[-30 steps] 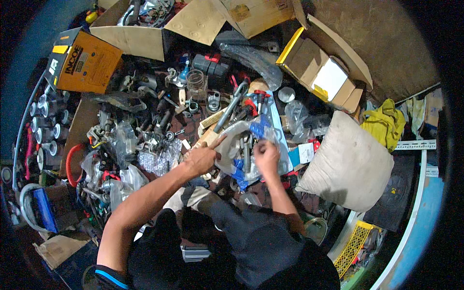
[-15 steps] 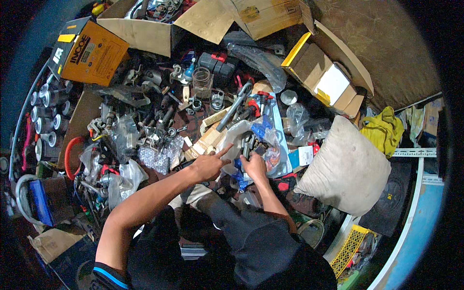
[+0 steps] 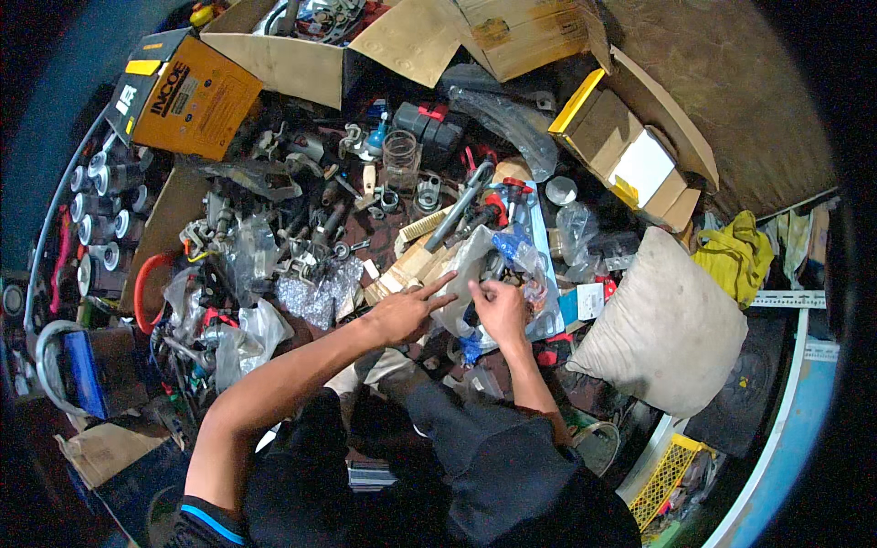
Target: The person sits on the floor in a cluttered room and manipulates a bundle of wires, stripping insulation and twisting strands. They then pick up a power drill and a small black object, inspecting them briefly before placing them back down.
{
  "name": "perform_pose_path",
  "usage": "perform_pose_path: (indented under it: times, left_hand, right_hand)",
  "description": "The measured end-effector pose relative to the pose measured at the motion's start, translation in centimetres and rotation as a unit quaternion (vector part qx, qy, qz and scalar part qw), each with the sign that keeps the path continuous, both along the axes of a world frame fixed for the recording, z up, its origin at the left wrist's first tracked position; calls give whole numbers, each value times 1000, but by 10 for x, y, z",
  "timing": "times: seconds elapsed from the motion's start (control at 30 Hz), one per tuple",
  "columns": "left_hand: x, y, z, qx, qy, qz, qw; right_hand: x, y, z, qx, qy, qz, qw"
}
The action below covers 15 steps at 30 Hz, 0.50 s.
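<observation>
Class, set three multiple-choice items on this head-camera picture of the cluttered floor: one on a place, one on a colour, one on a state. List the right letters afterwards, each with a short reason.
1. Where does the grey sack lie?
A. To the person's right of both hands
B. Inside the orange box
C. On the person's left forearm

2. What colour is the printed box at the upper left?
A. White
B. Orange
C. Green

3. How are the hands placed?
A. Both resting on the knees
B. Left hand and right hand both at a clear plastic bag
C. Both raised in the air, touching nothing

Answers:
1 A: the sack sits right of the hands, beside a yellow cloth.
2 B: its broad face is orange with a yellow tab.
3 B: the fingers of both hands meet the bag; how firm the grip is cannot be told.
</observation>
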<state>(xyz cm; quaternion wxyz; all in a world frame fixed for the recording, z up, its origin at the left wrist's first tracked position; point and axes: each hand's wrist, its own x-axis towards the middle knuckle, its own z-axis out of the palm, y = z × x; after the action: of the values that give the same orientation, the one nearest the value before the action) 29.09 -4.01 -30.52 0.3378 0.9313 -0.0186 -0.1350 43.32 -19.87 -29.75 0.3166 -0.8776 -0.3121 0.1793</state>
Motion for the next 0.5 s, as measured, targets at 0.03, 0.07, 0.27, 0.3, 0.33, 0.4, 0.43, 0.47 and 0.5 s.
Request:
perform_pose_path:
  times: [0.03,0.07,0.27,0.3,0.33,0.4,0.43,0.47,0.5]
  left_hand:
    - [-2,5,-2,-10,-14,8,1000]
    - [-6,8,-6,-19,-25,18,999]
    - [-43,26,1,-45,-49,107,992]
    - [-55,31,-5,-70,-53,130,988]
    - [-61,36,-5,-64,-51,140,987]
    - [-72,44,-14,-60,-54,144,986]
    - [-76,50,-17,-59,-58,136,987]
    - [-81,50,-19,-35,-48,144,988]
    - [-84,48,-22,-60,-23,150,987]
  right_hand:
    - [-3,13,14,49,-7,5,999]
    - [-1,30,21,99,-12,10,995]
    - [33,91,-17,-98,-234,199,947]
    - [31,87,-21,-109,-256,224,934]
    - [33,79,-27,-126,-277,245,920]
    - [44,68,-45,-122,-305,228,917]
    - [43,64,-44,-119,-316,217,916]
    - [49,65,-42,-113,-326,244,907]
    - [50,64,-42,-85,-303,220,923]
